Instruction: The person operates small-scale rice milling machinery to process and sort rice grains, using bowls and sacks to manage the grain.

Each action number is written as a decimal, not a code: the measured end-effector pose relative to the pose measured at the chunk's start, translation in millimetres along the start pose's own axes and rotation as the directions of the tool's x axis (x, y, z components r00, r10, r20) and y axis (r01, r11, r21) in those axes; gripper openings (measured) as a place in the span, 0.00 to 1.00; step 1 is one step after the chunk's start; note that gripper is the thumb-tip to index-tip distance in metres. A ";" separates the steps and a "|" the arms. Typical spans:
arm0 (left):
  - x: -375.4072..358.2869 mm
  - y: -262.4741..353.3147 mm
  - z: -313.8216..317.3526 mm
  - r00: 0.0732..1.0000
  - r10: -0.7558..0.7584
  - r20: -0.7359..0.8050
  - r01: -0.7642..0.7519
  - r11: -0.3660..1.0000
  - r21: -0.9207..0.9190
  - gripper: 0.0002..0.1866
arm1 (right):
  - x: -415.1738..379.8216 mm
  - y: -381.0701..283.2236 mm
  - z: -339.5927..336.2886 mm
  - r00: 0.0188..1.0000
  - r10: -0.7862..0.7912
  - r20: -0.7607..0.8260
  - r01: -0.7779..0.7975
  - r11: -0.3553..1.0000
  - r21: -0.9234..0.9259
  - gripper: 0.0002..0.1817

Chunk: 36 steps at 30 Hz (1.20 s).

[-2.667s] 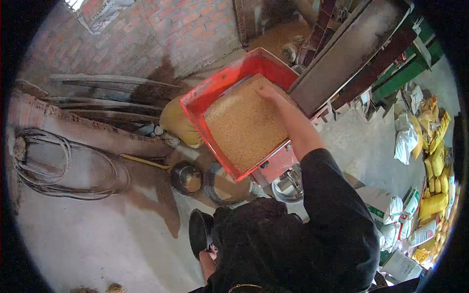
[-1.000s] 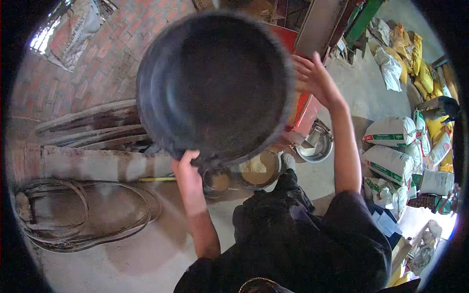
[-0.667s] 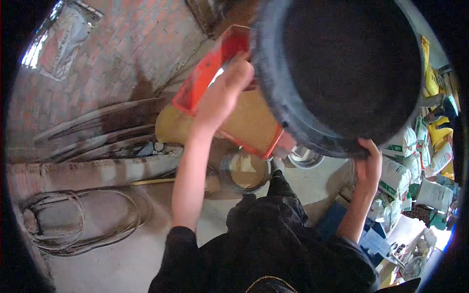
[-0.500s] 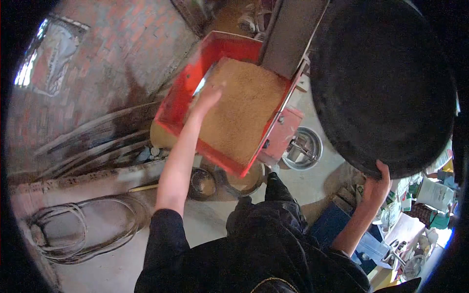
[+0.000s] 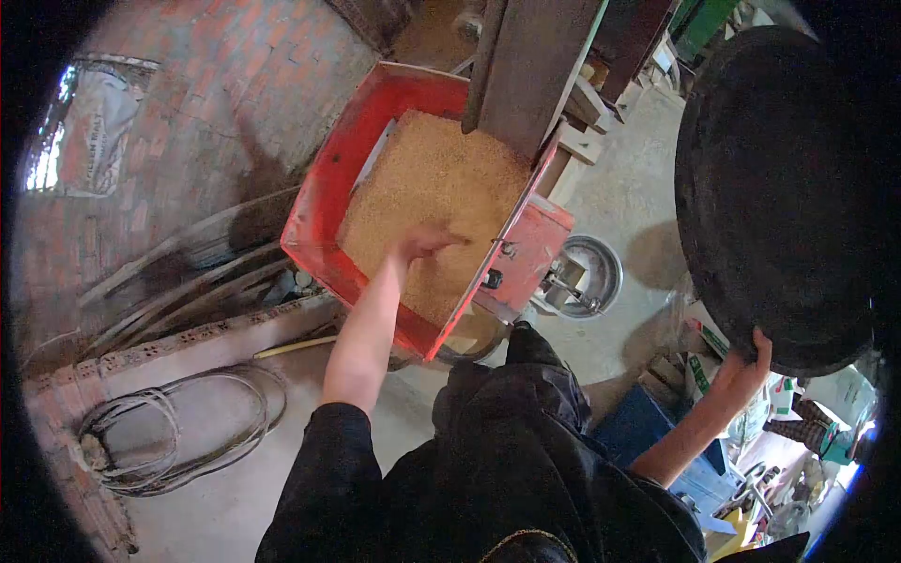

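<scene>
A red hopper (image 5: 314,188) is filled with light brown grain (image 5: 460,178). My left hand (image 5: 427,242) rests at the surface of the grain near the hopper's front side, fingers stretched to the right and slightly blurred. At the right, my right hand (image 5: 746,368) grips the rim of a large round black tub (image 5: 779,197), thumb over its edge. The tub is tipped up on its side, held away from the hopper. Nothing shows inside it.
A metal bowl (image 5: 601,277) stands on the floor beside the hopper's red side box (image 5: 526,258). Coiled hose (image 5: 174,427) lies at lower left by a low brick ledge (image 5: 188,347). A blue box (image 5: 648,422) and clutter are at lower right.
My left hand has moved from the grain's left part toward the near right. The black tub and my right hand have shifted right, away from the hopper.
</scene>
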<state>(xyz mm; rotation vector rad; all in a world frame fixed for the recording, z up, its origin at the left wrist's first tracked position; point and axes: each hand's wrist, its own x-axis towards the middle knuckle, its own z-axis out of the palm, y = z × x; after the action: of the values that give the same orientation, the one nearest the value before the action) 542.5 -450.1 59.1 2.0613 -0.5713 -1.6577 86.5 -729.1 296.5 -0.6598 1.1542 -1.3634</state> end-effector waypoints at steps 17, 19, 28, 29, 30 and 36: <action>-114.5 40.6 -70.1 0.907 -0.079 -0.414 -0.024 0.971 -0.238 0.32 | 19.1 5.1 22.6 0.988 -0.104 0.118 0.114 0.990 -0.080 0.27; -97.3 -1.8 -69.0 0.841 -0.173 -0.513 0.197 0.980 -0.008 0.34 | 12.9 -2.2 29.0 0.997 -0.048 0.062 0.043 0.996 0.075 0.28; -55.0 5.5 -0.2 0.955 -0.132 -0.266 0.119 0.991 -0.062 0.36 | 20.5 -0.4 -13.4 1.000 -0.021 0.008 0.021 0.999 0.030 0.22; -58.2 15.2 0.3 0.970 -0.233 -0.067 0.208 0.942 -0.264 0.34 | 17.7 -0.6 -11.7 1.000 -0.019 0.006 0.019 0.999 0.027 0.22; -58.3 18.8 1.3 0.947 -0.288 0.145 0.322 0.841 -0.435 0.32 | 13.9 0.1 -6.8 1.000 -0.026 0.012 0.026 1.000 -0.009 0.22; -28.3 9.7 2.1 0.999 0.017 -0.041 -0.039 0.768 -0.639 0.25 | 25.1 17.3 -5.7 0.995 -0.022 0.101 0.029 0.997 -0.074 0.21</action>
<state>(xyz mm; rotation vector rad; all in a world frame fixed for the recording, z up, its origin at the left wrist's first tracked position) 534.3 -442.3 86.9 1.5510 0.0057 -1.5128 84.0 -749.0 272.8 -0.7908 1.1242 -1.2983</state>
